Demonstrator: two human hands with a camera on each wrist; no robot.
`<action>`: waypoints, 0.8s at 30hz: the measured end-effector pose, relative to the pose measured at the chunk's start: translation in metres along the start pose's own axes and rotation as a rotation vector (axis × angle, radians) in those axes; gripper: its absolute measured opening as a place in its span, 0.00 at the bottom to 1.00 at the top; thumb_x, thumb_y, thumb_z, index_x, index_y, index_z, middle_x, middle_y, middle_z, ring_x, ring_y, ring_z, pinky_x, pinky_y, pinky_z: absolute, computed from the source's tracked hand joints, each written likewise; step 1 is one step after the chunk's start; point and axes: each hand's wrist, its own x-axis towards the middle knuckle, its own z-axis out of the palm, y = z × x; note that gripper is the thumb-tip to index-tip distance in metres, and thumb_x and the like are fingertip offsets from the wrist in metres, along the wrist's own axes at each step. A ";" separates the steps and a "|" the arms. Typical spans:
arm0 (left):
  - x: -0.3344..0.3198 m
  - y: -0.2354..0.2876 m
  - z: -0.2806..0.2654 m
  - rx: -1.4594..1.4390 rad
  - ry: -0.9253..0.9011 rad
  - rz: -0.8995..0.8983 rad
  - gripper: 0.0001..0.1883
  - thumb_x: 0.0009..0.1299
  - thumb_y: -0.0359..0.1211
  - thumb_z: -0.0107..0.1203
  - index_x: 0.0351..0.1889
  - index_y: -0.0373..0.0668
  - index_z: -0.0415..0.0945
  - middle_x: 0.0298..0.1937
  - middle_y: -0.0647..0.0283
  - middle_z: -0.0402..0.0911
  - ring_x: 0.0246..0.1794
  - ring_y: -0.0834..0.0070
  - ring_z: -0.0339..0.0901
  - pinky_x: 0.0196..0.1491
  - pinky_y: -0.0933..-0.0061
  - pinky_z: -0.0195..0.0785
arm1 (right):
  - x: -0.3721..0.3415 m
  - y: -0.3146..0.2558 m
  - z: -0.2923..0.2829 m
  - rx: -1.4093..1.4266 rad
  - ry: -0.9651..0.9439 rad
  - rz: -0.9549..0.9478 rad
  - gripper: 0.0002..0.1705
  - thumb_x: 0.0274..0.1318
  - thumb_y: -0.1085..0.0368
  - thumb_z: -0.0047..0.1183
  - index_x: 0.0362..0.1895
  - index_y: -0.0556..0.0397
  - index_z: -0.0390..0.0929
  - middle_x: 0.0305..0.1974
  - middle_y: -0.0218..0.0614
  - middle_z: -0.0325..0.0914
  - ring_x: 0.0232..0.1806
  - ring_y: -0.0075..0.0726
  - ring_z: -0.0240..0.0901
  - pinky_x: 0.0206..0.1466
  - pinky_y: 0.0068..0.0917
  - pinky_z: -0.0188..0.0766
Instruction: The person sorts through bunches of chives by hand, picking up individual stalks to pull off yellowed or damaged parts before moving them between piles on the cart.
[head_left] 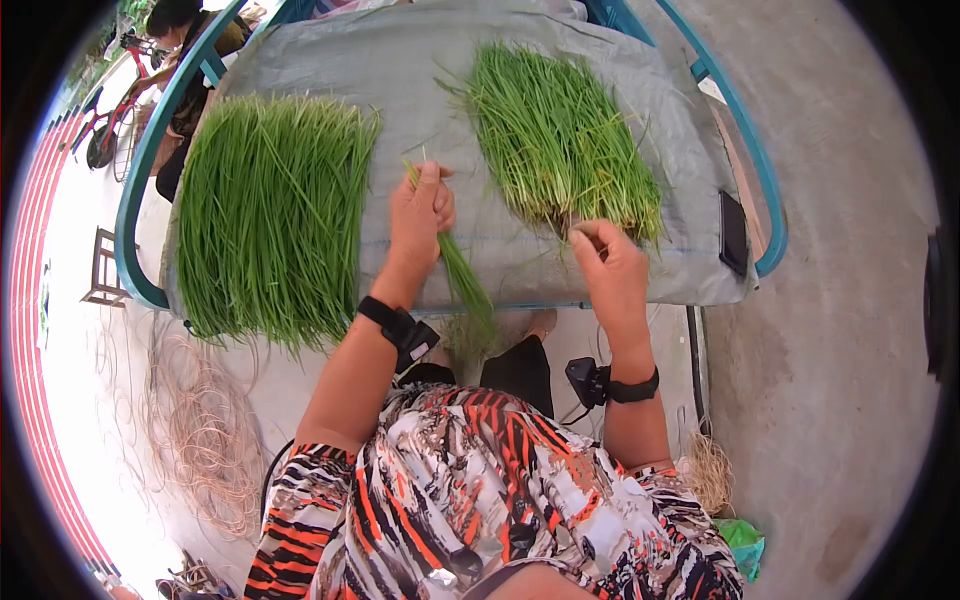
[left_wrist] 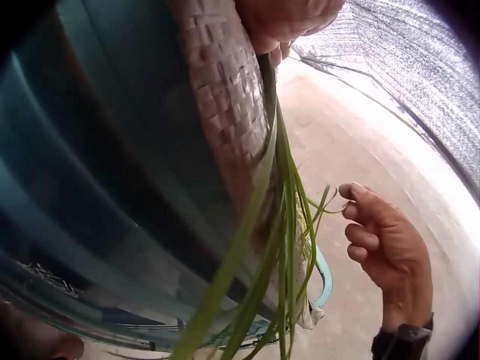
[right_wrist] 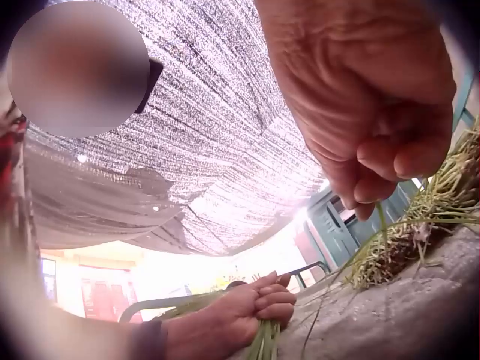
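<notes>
My left hand (head_left: 418,215) grips a small bunch of chives (head_left: 464,282) near their pale ends, and the green leaves hang down toward my body. In the left wrist view the flat blades (left_wrist: 281,217) trail below the fist. At the root end of the right-hand chive heap (head_left: 560,130), my right hand (head_left: 615,268) pinches a thin green blade (right_wrist: 382,217) between thumb and fingertips. Dry, brownish bits show along the roots of that heap. A wide, evenly laid pile of chives (head_left: 275,220) lies on the left, beside my left hand.
A grey woven sheet (head_left: 420,75) covers the cart bed, edged by blue rails (head_left: 745,140). A phone (head_left: 734,232) lies near the right edge. Loose straw-like strands (head_left: 205,430) are on the floor at left, near a small stool (head_left: 105,265). Another person (head_left: 185,60) is at the upper left.
</notes>
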 end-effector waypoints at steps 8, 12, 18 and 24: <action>0.001 -0.004 -0.001 0.060 -0.011 0.004 0.15 0.76 0.42 0.41 0.37 0.39 0.66 0.16 0.75 0.55 0.13 0.88 0.51 0.15 0.83 0.43 | 0.060 0.008 0.012 -0.319 0.169 0.065 0.19 0.53 0.49 0.51 0.36 0.50 0.79 0.31 0.40 0.80 0.35 0.47 0.75 0.39 0.39 0.68; 0.000 -0.004 0.000 0.048 -0.016 0.004 0.15 0.76 0.43 0.41 0.37 0.41 0.67 0.17 0.75 0.56 0.13 0.89 0.50 0.16 0.84 0.42 | 0.075 0.026 0.023 -0.307 0.070 0.033 0.20 0.51 0.48 0.51 0.36 0.51 0.79 0.31 0.39 0.80 0.35 0.45 0.76 0.39 0.40 0.68; 0.002 -0.006 -0.002 0.049 -0.007 0.005 0.14 0.76 0.42 0.41 0.37 0.40 0.66 0.17 0.76 0.55 0.14 0.89 0.50 0.16 0.84 0.41 | 0.069 0.031 0.020 0.251 0.074 0.061 0.14 0.54 0.58 0.55 0.36 0.57 0.76 0.27 0.32 0.77 0.24 0.25 0.70 0.27 0.27 0.67; 0.004 -0.009 -0.001 0.171 0.033 -0.007 0.11 0.73 0.39 0.48 0.39 0.40 0.68 0.17 0.76 0.58 0.14 0.90 0.52 0.16 0.84 0.43 | 0.047 0.026 -0.010 0.798 -0.049 0.125 0.09 0.60 0.62 0.52 0.39 0.55 0.74 0.24 0.28 0.74 0.15 0.13 0.59 0.17 0.16 0.61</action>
